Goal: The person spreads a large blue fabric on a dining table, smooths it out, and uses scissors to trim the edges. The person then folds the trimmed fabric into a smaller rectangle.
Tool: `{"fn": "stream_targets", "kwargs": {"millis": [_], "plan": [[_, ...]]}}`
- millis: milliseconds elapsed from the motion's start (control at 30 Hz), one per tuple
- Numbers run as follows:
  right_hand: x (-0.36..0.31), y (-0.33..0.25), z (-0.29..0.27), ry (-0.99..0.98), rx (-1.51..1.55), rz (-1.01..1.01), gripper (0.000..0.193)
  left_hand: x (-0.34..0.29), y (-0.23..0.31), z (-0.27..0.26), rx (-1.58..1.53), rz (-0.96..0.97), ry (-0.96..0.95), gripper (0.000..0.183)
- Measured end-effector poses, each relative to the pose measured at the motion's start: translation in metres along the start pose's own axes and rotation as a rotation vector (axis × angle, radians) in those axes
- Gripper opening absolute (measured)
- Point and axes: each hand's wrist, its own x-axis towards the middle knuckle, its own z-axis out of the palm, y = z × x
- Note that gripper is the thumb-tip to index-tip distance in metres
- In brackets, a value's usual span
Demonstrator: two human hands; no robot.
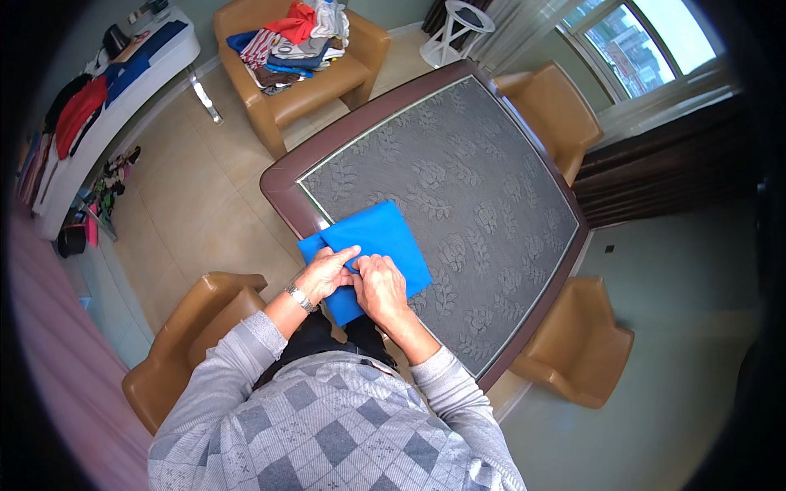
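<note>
A folded bright blue cloth lies at the near left edge of a square table with a grey leaf-patterned top and a dark brown rim. My left hand, with a watch on its wrist, rests on the cloth's near part and pinches a fold. My right hand sits right beside it, fingers curled on the same edge of the cloth. Both hands touch each other over the cloth. Part of the cloth hangs over the table's rim.
Tan armchairs stand around the table: one at my left, one at the right, one at the far side. Another armchair holds a pile of clothes. A white bench with garments lines the left wall.
</note>
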Motion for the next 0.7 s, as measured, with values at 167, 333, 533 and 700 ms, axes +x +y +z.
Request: {"fn": "stream_targets", "kwargs": {"millis": [167,333,533,700], "plan": [[-0.049,-0.036,-0.040,-0.111,0.423,-0.187,0.014,0.000,0.032,0.031,-0.015,-0.075,-0.097,0.043],[-0.069,0.008,0.049,-0.249,0.516,0.251,0.027,0.008,0.046,0.064,0.086,-0.056,-0.139,0.035],[-0.020,0.057,0.120,0.029,0.807,0.521,0.028,0.007,0.041,0.090,0.163,0.040,-0.013,0.034],[-0.056,0.099,0.057,0.359,1.054,1.123,0.016,0.012,0.056,0.050,0.267,0.025,-0.086,0.041]]}}
